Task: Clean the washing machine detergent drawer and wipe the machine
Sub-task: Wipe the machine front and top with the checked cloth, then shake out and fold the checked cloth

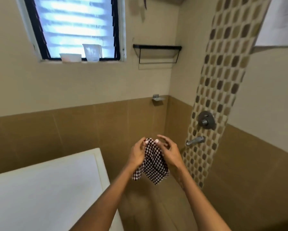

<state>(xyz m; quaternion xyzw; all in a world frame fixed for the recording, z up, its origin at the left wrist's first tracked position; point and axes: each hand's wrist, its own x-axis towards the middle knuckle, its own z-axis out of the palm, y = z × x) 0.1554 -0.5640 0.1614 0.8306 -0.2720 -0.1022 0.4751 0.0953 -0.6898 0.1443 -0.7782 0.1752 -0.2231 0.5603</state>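
Observation:
A dark red and white checked cloth [154,165] hangs in the air between my two hands, right of the washing machine. My left hand [137,153] pinches its upper left edge with thumb and fingers. My right hand [169,152] pinches the upper right edge, its other fingers spread loosely. The white top of the washing machine [44,189] fills the lower left. The detergent drawer is out of view.
A metal tap spout [195,140] and round mixer knob [206,120] sit on the mosaic tile strip at the right. A window sill holds a white bowl [70,57] and a clear measuring cup [92,52]. A black-framed glass shelf [157,52] hangs on the back wall.

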